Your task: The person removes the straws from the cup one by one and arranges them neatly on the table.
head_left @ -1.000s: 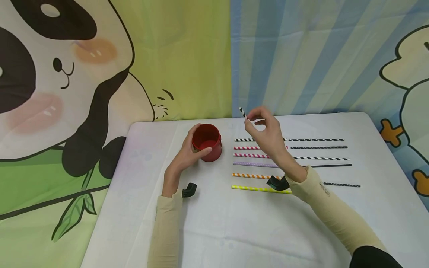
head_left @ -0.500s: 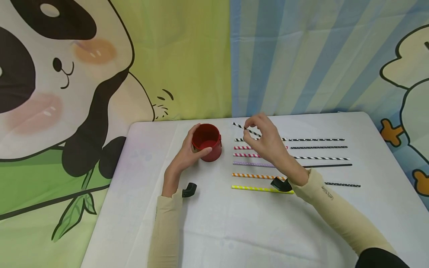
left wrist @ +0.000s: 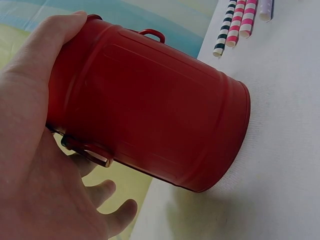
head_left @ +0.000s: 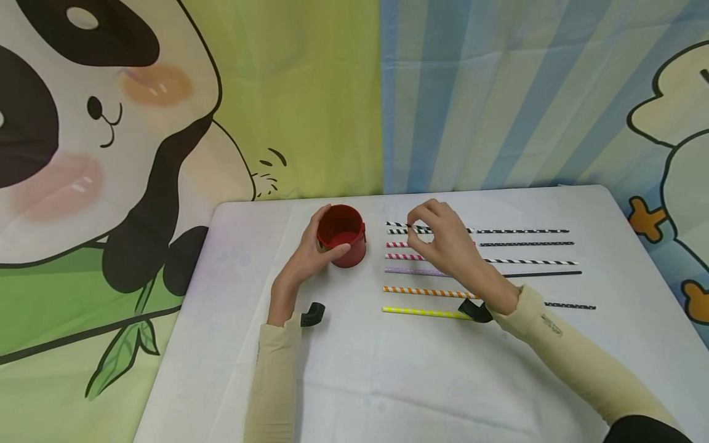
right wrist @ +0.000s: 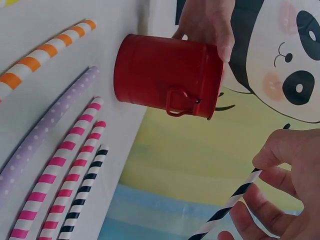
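My left hand (head_left: 301, 258) holds a small red metal bucket (head_left: 359, 246) upright on the table, fingers and thumb round its sides near the rim. Small side handles show on the bucket (left wrist: 150, 95) in the left wrist view. Between thumb and index finger, my right hand (head_left: 451, 243) pinches a black-and-white striped paper straw (right wrist: 232, 201). In the head view this straw lies nearly level, just behind another black-and-white straw (head_left: 394, 232) at the back of the row; whether it touches the table I cannot tell. The hand hides part of it.
Below my right hand lie pink-striped straws (head_left: 404, 256), a purple dotted straw (head_left: 415, 271), an orange-striped straw (head_left: 421, 291) and a yellow straw (head_left: 423, 312). Several black patterned straws (head_left: 526, 243) form a second column at right. A printed curtain (head_left: 310, 123) hangs behind the white table (head_left: 360, 369).
My right hand has come down towards the table's back row, and the pinched straw has swung from pointing upward to nearly level. My left hand and the bucket have stayed still.
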`<state>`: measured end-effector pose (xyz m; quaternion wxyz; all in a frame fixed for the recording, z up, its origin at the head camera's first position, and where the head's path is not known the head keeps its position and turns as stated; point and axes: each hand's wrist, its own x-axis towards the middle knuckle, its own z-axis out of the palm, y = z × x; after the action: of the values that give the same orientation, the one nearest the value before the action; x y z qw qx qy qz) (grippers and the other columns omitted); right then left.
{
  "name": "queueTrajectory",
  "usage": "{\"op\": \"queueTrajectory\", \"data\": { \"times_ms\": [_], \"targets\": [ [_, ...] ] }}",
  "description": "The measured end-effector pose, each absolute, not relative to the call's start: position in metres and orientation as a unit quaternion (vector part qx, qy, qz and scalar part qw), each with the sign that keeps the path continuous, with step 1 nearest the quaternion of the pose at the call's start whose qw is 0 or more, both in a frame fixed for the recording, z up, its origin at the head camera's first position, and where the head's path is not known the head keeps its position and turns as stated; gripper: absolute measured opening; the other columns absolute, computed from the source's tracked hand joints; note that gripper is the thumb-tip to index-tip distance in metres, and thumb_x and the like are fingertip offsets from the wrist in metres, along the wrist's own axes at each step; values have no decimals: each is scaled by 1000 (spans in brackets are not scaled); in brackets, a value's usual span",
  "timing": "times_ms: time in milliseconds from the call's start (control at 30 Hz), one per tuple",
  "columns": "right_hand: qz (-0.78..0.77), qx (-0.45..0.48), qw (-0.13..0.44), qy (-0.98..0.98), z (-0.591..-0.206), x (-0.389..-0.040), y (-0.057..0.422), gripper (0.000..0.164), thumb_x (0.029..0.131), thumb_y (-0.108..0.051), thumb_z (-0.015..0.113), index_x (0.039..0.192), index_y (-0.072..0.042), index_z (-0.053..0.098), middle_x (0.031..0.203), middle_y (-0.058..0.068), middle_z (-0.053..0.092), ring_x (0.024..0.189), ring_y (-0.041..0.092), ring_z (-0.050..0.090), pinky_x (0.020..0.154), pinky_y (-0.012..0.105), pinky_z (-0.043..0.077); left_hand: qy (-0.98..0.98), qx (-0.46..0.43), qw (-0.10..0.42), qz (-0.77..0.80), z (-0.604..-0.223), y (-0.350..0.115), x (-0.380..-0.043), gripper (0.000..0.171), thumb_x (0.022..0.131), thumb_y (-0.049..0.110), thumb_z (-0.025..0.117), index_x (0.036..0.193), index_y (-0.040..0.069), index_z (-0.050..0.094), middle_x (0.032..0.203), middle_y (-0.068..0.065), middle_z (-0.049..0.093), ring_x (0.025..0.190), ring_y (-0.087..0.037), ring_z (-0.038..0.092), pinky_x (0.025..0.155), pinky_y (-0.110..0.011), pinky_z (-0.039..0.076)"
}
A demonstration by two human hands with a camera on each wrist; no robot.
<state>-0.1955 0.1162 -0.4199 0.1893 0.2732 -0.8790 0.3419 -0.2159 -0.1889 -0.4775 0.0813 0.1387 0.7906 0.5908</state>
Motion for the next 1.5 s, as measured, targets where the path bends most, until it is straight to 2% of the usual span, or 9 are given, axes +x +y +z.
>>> {"op": "queueTrajectory", "data": {
  "times_ms": [100,300,467,700,967,1200,1300,1500],
  "targets": [
    [331,278,198,-880,-422,-194,118,8,88,-7,64,94,-12,65,96,6,63,85,26,54,76,37,41,791,138,75,591,-484,-191,-218,92,89,20,76,160,24,18,156,-8,34,146,-37,29,106,-65,43],
    [312,280,206,-884,-423,-190,123,9,86,-6,64,93,-13,65,96,4,63,84,25,54,74,37,41,798,141,68,582,-485,-191,-218,91,88,25,76,159,23,19,153,-2,38,145,-33,32,104,-60,47],
    [303,280,199,-889,-423,-185,130,10,85,-6,65,94,-13,65,97,5,63,84,24,53,74,38,40,801,143,68,578,-484,-191,-218,90,89,26,76,158,28,20,154,-3,38,144,-32,33,105,-60,47],
    [286,283,193,-895,-424,-179,143,12,85,-6,66,95,-12,66,97,5,64,87,27,56,76,41,43,799,146,65,579,-483,-191,-218,90,89,25,76,159,25,19,154,-3,37,145,-33,32,105,-60,47],
    [269,293,201,-895,-427,-173,156,12,84,-5,66,93,-12,66,95,5,65,82,27,55,74,41,42,801,140,71,578,-484,-191,-219,90,88,25,77,158,29,20,154,-3,37,145,-33,32,104,-60,47],
    [256,283,202,-902,-426,-164,167,13,82,-4,67,93,-12,66,94,6,65,82,28,57,72,41,43,788,144,75,593,-486,-192,-221,93,88,17,75,160,20,17,157,-13,33,146,-41,27,105,-67,42],
    [251,279,196,-906,-426,-160,174,14,82,-4,68,93,-12,66,94,5,65,84,28,57,72,41,43,791,143,74,591,-485,-191,-220,92,89,17,75,160,17,17,157,-14,33,146,-40,28,106,-66,42],
    [237,274,192,-912,-428,-152,186,16,81,-3,67,94,-12,65,92,6,64,82,26,56,72,42,43,799,146,68,579,-485,-191,-220,89,89,24,75,158,27,20,155,-6,37,145,-33,32,105,-61,46]
  ]
}}
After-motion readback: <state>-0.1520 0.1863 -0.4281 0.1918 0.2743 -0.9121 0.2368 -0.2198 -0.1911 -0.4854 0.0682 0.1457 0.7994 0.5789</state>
